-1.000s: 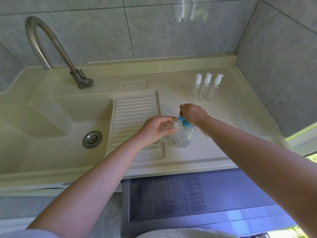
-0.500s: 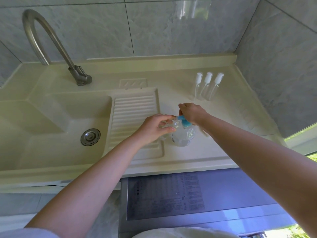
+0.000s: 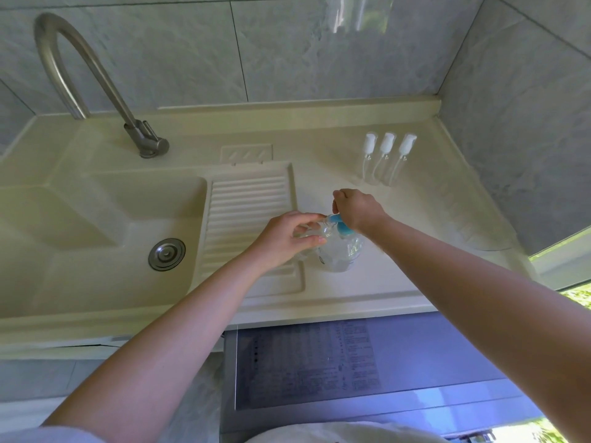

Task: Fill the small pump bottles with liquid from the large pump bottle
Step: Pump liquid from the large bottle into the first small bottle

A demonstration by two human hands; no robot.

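The large clear pump bottle (image 3: 342, 252) with a blue pump head stands on the cream counter (image 3: 367, 282) just right of the ribbed drainboard. My right hand (image 3: 358, 208) rests on top of the blue pump head, fingers curled over it. My left hand (image 3: 287, 239) grips a small clear bottle (image 3: 311, 232) held beside the pump's nozzle; most of it is hidden by my fingers. Three small pump bottles with white caps (image 3: 387, 158) stand in a row at the back right of the counter.
A sink basin with a metal drain (image 3: 166, 254) lies to the left, with a curved steel tap (image 3: 96, 78) behind it. The ribbed drainboard (image 3: 249, 203) sits between basin and bottle. Tiled walls close off the back and right. A dark appliance top (image 3: 351, 362) lies below the counter edge.
Both hands stay on the large bottle and the small bottle; the view shifts slightly, with no clear movement of the objects.
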